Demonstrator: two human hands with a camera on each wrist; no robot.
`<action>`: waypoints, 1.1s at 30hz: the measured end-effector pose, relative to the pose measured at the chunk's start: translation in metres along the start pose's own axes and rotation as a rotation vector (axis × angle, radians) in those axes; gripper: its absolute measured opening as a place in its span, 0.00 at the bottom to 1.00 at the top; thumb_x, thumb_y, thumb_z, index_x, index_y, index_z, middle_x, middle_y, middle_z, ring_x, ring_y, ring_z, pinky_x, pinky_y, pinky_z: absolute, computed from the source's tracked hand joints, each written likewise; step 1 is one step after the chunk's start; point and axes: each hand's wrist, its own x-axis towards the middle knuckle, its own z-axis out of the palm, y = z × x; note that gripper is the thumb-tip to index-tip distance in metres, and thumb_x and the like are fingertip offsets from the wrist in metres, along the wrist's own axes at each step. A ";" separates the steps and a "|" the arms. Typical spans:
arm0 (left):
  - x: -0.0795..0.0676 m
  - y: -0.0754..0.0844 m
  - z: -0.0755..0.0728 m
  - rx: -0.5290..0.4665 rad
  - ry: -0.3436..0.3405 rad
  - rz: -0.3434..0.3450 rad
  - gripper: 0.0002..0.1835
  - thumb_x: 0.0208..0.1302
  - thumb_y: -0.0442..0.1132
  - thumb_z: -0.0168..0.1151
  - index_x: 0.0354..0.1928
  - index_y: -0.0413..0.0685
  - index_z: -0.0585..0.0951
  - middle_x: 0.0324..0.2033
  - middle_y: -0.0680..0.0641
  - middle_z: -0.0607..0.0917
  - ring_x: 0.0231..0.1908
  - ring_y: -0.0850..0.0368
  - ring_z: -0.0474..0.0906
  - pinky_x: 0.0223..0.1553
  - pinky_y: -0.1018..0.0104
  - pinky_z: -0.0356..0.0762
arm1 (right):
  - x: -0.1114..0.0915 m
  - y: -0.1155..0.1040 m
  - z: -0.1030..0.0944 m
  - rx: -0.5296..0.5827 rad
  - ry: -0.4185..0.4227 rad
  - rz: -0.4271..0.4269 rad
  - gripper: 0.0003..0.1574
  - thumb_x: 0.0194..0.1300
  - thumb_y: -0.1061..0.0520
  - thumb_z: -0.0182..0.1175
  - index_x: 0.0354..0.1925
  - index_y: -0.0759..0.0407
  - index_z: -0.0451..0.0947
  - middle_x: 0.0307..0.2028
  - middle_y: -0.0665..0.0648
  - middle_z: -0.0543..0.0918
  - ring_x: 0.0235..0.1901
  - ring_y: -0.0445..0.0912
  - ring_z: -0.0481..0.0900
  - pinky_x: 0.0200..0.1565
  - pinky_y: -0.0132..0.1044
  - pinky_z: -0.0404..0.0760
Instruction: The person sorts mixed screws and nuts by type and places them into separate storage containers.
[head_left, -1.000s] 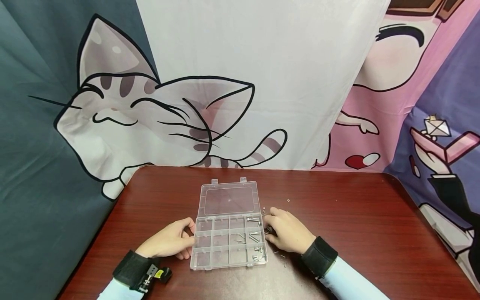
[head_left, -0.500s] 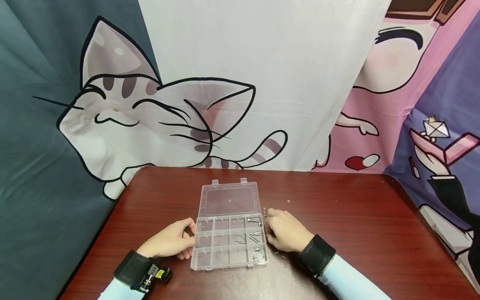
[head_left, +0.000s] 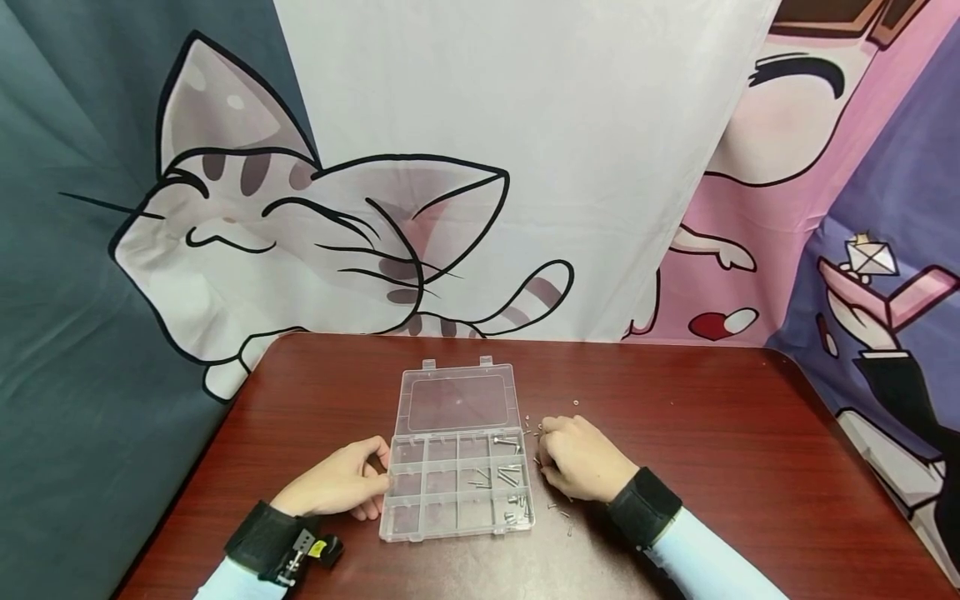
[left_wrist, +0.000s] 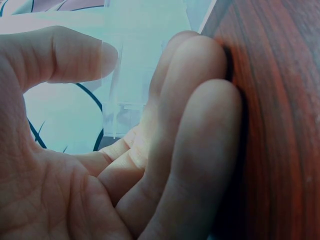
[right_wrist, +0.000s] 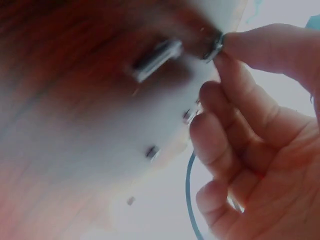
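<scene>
- Metal, I think: my right hand [head_left: 583, 457] pinches a tiny bit [right_wrist: 215, 47] between thumb and finger, out past the box's 3 o'clock side. It's too blurry to say if it's a nut or a screw.
- It should be light, hard and a bit slippery, and not easy to break. I'd hold it by its sides with just my fingertips.
- The clear box [head_left: 439, 478] lies in front of me, its lid [head_left: 459, 400] laid back at 12 o'clock. It looks light and stiff, and could slide if bumped, so its edge is the place to hold.
- My left hand [head_left: 336, 480] curls round that edge at 9 o'clock.
- Screws [head_left: 508, 477] lie in the little rooms toward 3 o'clock. Loose bits [head_left: 564, 513] lie on the tabletop [head_left: 675, 433] near 4 o'clock.
- Half a second ago, my right hand was closer to the box. Now it's a little farther toward 3 o'clock, and more tabletop shows between. My left hand and the box look the same.
</scene>
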 end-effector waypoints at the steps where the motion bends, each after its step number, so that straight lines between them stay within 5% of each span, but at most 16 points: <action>1: 0.000 0.000 0.000 0.004 0.000 -0.003 0.15 0.62 0.39 0.59 0.45 0.39 0.69 0.19 0.44 0.82 0.20 0.50 0.81 0.21 0.57 0.81 | 0.000 -0.001 -0.001 0.001 -0.007 0.009 0.14 0.42 0.53 0.68 0.15 0.41 0.71 0.24 0.40 0.67 0.27 0.40 0.71 0.29 0.38 0.70; 8: 0.001 0.001 0.001 0.001 0.001 -0.005 0.14 0.62 0.39 0.59 0.45 0.39 0.69 0.19 0.44 0.82 0.20 0.50 0.81 0.21 0.57 0.81 | 0.004 -0.007 -0.004 -0.016 -0.033 0.095 0.13 0.33 0.52 0.66 0.10 0.40 0.69 0.21 0.40 0.69 0.22 0.41 0.71 0.29 0.38 0.65; 15: 0.001 0.001 0.001 0.006 0.002 -0.007 0.15 0.62 0.39 0.59 0.45 0.39 0.69 0.19 0.44 0.82 0.19 0.50 0.81 0.21 0.57 0.81 | 0.002 -0.010 -0.004 0.016 -0.026 0.163 0.17 0.35 0.50 0.65 0.08 0.37 0.65 0.18 0.39 0.66 0.21 0.38 0.68 0.27 0.37 0.61; 25: 0.000 0.000 0.002 -0.005 0.002 -0.014 0.14 0.63 0.39 0.58 0.45 0.39 0.68 0.20 0.43 0.82 0.20 0.50 0.81 0.22 0.57 0.81 | 0.004 -0.008 0.002 -0.021 -0.044 0.128 0.16 0.31 0.49 0.67 0.07 0.37 0.66 0.16 0.38 0.68 0.19 0.41 0.71 0.28 0.39 0.65; 33: -0.001 0.003 0.002 -0.007 0.013 -0.017 0.14 0.61 0.38 0.58 0.45 0.39 0.68 0.20 0.43 0.82 0.20 0.50 0.81 0.21 0.57 0.81 | 0.006 -0.004 0.001 0.036 0.032 0.100 0.17 0.30 0.56 0.61 0.10 0.41 0.61 0.11 0.36 0.59 0.15 0.36 0.60 0.23 0.33 0.64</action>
